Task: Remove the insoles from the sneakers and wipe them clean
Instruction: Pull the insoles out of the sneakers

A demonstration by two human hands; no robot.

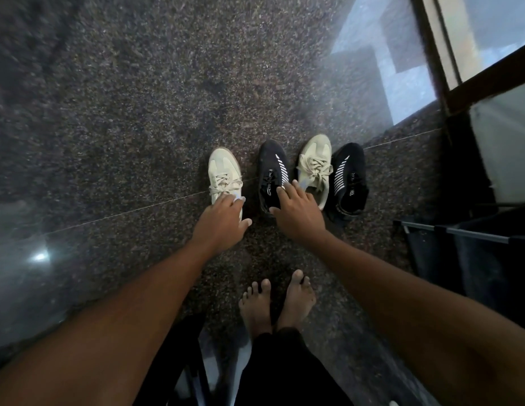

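Four sneakers stand in a row on the dark speckled floor. From the left: a cream laced sneaker (pixel 223 171), a black sneaker with white stripes (pixel 271 168), a second cream sneaker (pixel 315 164), a second black sneaker (pixel 347 177). My left hand (pixel 223 221) reaches onto the heel opening of the left cream sneaker, fingertips at its collar. My right hand (pixel 299 209) lies with straight spread fingers over the heel end of the first black sneaker, fingertips touching its top. No insole shows.
My bare feet (pixel 277 303) stand on the floor just behind the shoes. A dark metal rack or stand (pixel 460 232) is at the right. A window frame (pixel 437 68) and a wall close off the upper right.
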